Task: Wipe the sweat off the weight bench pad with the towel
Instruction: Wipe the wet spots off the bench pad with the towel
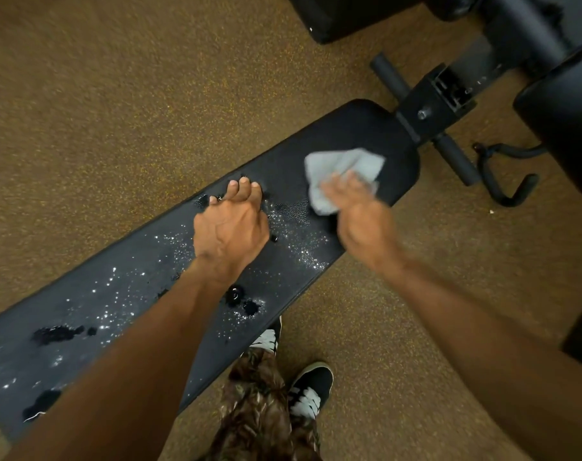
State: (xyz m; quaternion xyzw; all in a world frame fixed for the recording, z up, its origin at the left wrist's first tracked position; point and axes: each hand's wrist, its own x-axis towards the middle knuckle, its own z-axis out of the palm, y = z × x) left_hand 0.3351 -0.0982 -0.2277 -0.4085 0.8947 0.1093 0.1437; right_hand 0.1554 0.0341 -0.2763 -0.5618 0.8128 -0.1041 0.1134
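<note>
A long black bench pad (pixel 349 138) runs diagonally from lower left to upper right. Wet droplets and dark puddles (pixel 116 294) cover its lower left and middle. A light grey towel (pixel 342 168) lies crumpled on the pad near its upper right end. My right hand (pixel 359 214) presses on the towel's near edge with fingers stretched out; it is blurred. My left hand (pixel 231 224) rests on the middle of the pad, fingertips touching the wet surface.
The bench's black frame with foam rollers (pixel 456 158) joins the pad at upper right. Other black padded equipment (pixel 562 114) stands at the right and top. A curved black handle (pixel 505 181) lies on the speckled brown floor. My shoes (pixel 309 390) stand below the pad.
</note>
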